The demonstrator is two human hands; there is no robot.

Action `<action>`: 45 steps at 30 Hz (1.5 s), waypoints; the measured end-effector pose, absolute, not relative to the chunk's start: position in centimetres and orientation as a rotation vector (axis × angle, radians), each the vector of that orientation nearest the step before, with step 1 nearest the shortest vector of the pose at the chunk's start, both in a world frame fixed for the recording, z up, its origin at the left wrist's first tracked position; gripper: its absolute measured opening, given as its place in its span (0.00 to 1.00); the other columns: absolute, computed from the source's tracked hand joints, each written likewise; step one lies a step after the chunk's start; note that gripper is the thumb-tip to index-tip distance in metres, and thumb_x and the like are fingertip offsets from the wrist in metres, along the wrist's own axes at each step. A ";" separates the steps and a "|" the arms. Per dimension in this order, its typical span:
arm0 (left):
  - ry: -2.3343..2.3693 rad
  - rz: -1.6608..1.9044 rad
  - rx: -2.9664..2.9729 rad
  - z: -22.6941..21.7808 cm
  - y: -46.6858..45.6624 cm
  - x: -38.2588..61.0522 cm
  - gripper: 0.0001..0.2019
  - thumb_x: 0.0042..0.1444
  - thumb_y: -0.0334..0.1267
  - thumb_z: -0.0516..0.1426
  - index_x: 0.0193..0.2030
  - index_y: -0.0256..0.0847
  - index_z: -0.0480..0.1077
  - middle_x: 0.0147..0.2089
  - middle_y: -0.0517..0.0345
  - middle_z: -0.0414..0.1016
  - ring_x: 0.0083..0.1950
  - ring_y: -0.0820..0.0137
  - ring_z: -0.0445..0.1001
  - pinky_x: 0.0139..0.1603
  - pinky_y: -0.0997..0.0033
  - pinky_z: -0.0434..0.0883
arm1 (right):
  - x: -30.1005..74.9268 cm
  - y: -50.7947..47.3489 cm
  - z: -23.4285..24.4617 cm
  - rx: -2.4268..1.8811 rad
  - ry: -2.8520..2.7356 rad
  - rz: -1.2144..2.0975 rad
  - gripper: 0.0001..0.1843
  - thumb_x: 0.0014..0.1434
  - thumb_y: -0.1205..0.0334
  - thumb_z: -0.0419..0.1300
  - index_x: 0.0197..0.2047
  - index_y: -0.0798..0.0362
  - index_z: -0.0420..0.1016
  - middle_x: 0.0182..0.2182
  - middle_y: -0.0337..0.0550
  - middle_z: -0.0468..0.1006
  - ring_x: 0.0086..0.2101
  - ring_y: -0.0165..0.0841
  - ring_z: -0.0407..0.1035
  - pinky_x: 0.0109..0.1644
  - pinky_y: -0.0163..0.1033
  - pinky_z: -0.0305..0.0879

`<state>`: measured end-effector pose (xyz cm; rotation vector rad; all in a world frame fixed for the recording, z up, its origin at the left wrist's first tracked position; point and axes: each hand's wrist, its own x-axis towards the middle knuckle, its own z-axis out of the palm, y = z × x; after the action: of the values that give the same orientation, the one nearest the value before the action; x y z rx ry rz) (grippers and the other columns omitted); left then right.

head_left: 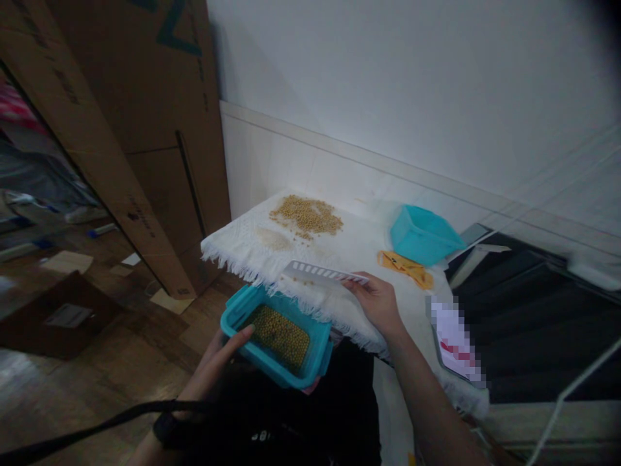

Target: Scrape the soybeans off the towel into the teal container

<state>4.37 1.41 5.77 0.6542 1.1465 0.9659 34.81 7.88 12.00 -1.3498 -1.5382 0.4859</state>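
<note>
My left hand [227, 353] is closed on the rim of a turquoise plastic container [317, 346], its thumb over the near left edge. Yellow-green beans [281, 336] cover the container's floor. It is held below the fringed front edge of the white tablecloth [354, 233]. Above the cloth, my right hand [378, 299] pinches the right end of a flat white plastic piece with a row of slots [323, 270]. A few loose beans lie by this piece. Farther back, a spread pile of tan beans [308, 215] rests on the cloth.
A second turquoise container [424, 236] stands at the back right, with an orange cloth-like item [406, 267] before it. A phone-like device with a blurred screen [458, 343] lies at the right edge. Tall cardboard boxes [145, 116] stand left, and a white wall rises behind.
</note>
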 end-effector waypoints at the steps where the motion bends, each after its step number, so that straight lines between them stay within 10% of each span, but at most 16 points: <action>1: 1.153 0.966 0.654 5.7 1.4 4.3 0.43 0.51 0.60 0.67 0.72 0.54 0.61 0.72 0.50 0.70 0.69 0.41 0.70 0.49 0.52 0.80 | 34.6 8.0 12.0 -1.345 -1.528 0.482 0.14 0.56 0.47 0.67 0.34 0.48 0.86 0.31 0.40 0.87 0.32 0.38 0.80 0.37 0.39 0.75; 22: 1.186 0.982 0.629 5.9 1.9 3.3 0.37 0.53 0.57 0.67 0.68 0.53 0.65 0.73 0.49 0.69 0.68 0.43 0.71 0.48 0.50 0.82 | 30.3 3.8 11.5 -1.276 -1.661 0.471 0.09 0.61 0.56 0.63 0.38 0.41 0.88 0.37 0.37 0.88 0.38 0.38 0.83 0.44 0.40 0.79; 45: 1.192 0.954 0.608 6.3 1.6 3.4 0.45 0.48 0.60 0.69 0.71 0.53 0.62 0.73 0.47 0.68 0.68 0.41 0.71 0.47 0.52 0.78 | 41.2 13.2 10.7 -1.445 -1.168 0.101 0.25 0.52 0.39 0.69 0.32 0.56 0.82 0.27 0.41 0.82 0.31 0.38 0.75 0.38 0.41 0.71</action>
<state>3.41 1.62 6.35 0.6082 1.1924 0.9542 41.19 13.23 10.70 -1.4453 -1.1680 0.1009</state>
